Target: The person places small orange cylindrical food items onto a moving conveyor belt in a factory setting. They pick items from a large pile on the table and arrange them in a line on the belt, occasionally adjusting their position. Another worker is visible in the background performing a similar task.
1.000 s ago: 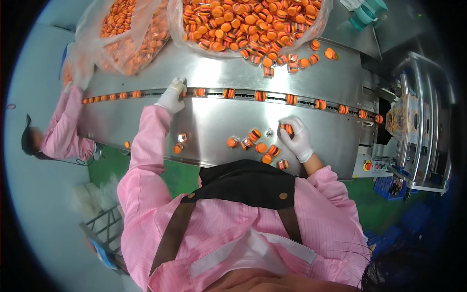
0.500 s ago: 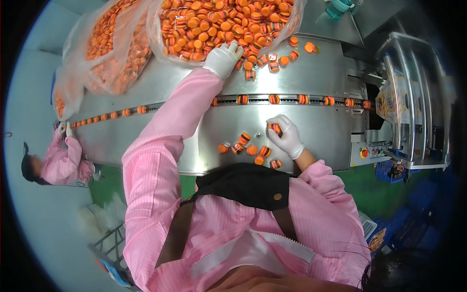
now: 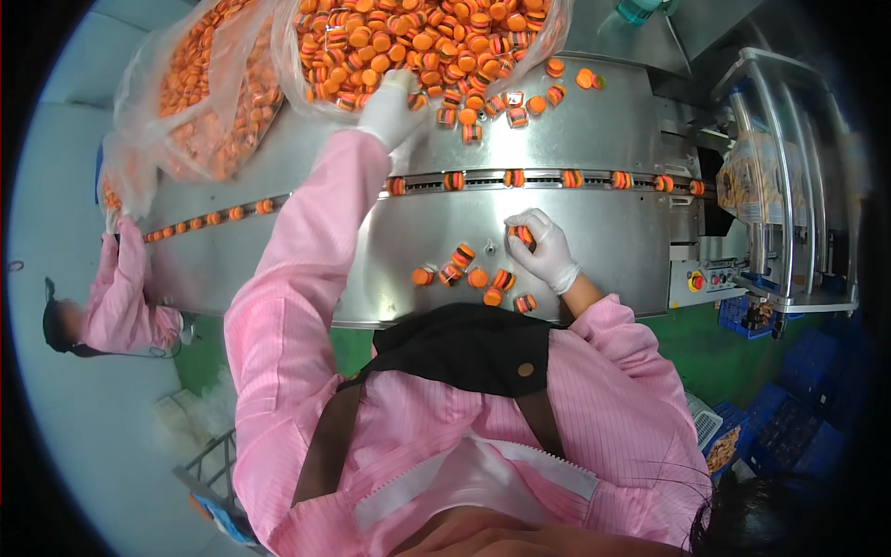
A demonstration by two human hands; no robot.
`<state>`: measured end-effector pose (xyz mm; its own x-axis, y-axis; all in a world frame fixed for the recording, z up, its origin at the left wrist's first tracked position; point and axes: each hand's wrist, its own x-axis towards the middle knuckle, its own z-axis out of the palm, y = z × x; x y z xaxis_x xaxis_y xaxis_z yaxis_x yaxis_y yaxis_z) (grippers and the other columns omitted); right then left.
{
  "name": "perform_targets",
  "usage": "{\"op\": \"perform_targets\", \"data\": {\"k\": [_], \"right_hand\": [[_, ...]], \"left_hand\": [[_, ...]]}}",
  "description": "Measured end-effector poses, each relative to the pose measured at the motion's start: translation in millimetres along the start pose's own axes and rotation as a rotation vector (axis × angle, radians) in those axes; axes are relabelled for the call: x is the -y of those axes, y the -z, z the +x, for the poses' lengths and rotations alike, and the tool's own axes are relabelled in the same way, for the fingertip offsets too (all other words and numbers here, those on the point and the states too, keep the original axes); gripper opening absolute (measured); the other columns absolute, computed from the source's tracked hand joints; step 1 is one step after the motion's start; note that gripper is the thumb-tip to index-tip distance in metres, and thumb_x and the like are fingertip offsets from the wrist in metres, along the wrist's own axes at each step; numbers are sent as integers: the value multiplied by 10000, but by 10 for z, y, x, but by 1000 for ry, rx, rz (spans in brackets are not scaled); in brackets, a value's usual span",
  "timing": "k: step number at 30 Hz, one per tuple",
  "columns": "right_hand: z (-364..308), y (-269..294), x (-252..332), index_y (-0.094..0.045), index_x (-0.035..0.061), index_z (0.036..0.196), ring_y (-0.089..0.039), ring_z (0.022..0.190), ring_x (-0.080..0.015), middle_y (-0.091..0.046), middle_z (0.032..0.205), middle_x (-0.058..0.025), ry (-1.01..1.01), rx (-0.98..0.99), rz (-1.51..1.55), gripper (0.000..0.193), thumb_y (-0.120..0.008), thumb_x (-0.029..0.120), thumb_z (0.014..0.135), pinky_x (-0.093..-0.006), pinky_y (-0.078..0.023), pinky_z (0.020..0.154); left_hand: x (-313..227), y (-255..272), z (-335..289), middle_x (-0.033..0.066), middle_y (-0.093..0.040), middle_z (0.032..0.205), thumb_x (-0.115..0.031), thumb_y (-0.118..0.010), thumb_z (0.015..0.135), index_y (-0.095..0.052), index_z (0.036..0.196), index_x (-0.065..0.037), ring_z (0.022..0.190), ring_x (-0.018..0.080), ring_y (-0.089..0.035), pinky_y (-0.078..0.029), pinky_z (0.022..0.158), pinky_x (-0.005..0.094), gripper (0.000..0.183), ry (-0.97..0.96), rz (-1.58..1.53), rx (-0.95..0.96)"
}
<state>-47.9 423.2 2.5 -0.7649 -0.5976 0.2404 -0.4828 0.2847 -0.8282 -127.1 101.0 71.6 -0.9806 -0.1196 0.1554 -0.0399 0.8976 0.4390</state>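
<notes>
Left hand: gloved, at 11 o'clock from centre, by the heap's near edge; fingers blurred, opening and grip cannot be told.
Right hand: gloved, between 2 and 3; fingers curled in, one candy held.
Candies: heaped in the bag at 12; spaced along the track, 9 to 2; loose pieces left on the table, 8 o'clock from right hand.
Weight: probably light, fingertip pinch judged enough.
Body: likely soft, easily dented if squeezed.
Wrap: clear, shiny; slip expected against gloves.
Hold: best taken lightly across both orange faces.
</notes>
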Motion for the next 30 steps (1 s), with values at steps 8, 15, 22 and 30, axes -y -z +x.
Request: {"op": "perform_targets", "data": {"k": [8,15,22,30], "right_hand": [[7,18,61,-622,46,965,-625,796,-278,-618,877,-121,-67,42,35,191,-631,90,779,-333,-504,726],[-12,-11,-12,-621,78,970,-608,680,-242,-591,874,-95,-4,-9,-5,186,-639,133,793,-320,-503,633],[-9,16,35,-626,46,952,-631,790,-272,-615,869,-118,-46,22,2,172,-632,89,786,-331,-507,715],[-23,-10,-14,-620,87,952,-612,726,-291,-588,874,-99,-16,3,-11,173,-633,162,797,-358,-508,658]], "left_hand": [[559,4,-950,138,-603,748,-191,-708,783,-571,830,-13,706,282,-602,-476,665,370,229,225,-286,11],[111,-362,-1157,85,-610,760,-175,-716,798,-675,920,-44,667,204,-577,-476,644,313,183,249,-347,-190],[-335,-576,-1037,87,-620,887,-301,-803,685,-595,739,-54,868,308,-557,-459,750,407,328,-42,-105,-87],[-192,-544,-930,111,-604,947,-233,-806,672,-557,661,-50,961,308,-558,-453,837,400,309,-246,-185,156]]}}
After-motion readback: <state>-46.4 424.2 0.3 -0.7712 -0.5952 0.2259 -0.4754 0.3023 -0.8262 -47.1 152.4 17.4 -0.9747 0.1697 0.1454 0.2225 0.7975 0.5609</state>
